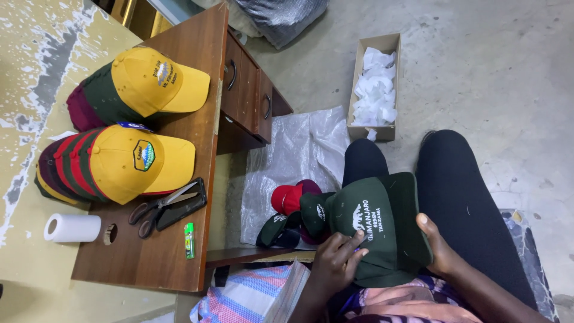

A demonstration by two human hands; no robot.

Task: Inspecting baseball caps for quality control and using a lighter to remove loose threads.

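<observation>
- On the wooden desk (149,263) at far left, stacks of yellow-fronted caps (119,161), scissors (156,208) and a green lighter (189,239).
- Below the desk, a pile of caps (293,209) on plastic sheeting (299,143).
- Left hand (332,263), fingers bunched, pinches a small item against the dark green cap (382,227) on the lap; a slip there could mar the front panel.
- Right hand (441,248) curls round the cap's edge, thumb on top.
- Behind, a cardboard box (391,45) of white paper.

Small cap-finishing workshop. Stacked yellow-fronted caps (128,164), scissors (158,209) and a paper roll (72,228) sit on a wooden desk (149,263). A cardboard box (375,84) stands on bare concrete floor (478,66).
</observation>
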